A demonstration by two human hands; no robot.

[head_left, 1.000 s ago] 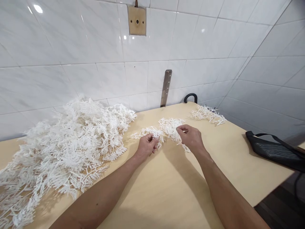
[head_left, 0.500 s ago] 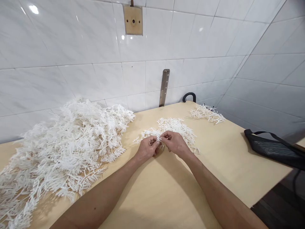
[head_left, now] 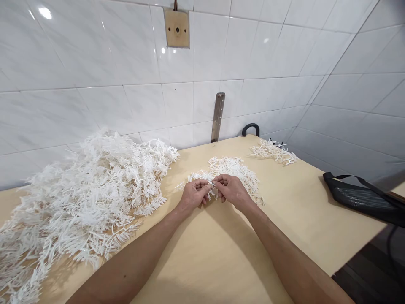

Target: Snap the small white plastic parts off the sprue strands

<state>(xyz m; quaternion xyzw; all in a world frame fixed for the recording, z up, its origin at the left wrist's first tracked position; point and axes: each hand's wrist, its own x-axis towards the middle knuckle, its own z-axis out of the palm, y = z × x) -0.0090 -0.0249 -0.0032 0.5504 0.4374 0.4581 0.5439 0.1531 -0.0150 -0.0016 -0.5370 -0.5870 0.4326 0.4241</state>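
Observation:
My left hand (head_left: 196,194) and my right hand (head_left: 231,190) meet fingertip to fingertip above the middle of the table (head_left: 303,211). Both are closed in a pinch on a small white branching piece (head_left: 211,183), mostly hidden by the fingers. Just behind them lies a small pile of white branching pieces (head_left: 236,169), with a thinner spread of the same kind (head_left: 199,175) to its left. A large heap of white plastic-looking sprigs (head_left: 104,194) covers the table's left side.
Another small white bunch (head_left: 274,152) lies at the back right, near a black curved handle (head_left: 251,126). A black mesh object with a strap (head_left: 363,196) rests at the right edge. A metal bracket (head_left: 218,117) stands against the tiled wall (head_left: 136,55).
The left hand's fingers have shifted slightly and straightened a little, with its lower fingers now more visible. The right hand's lower fingers have moved slightly too. The piles look the same.

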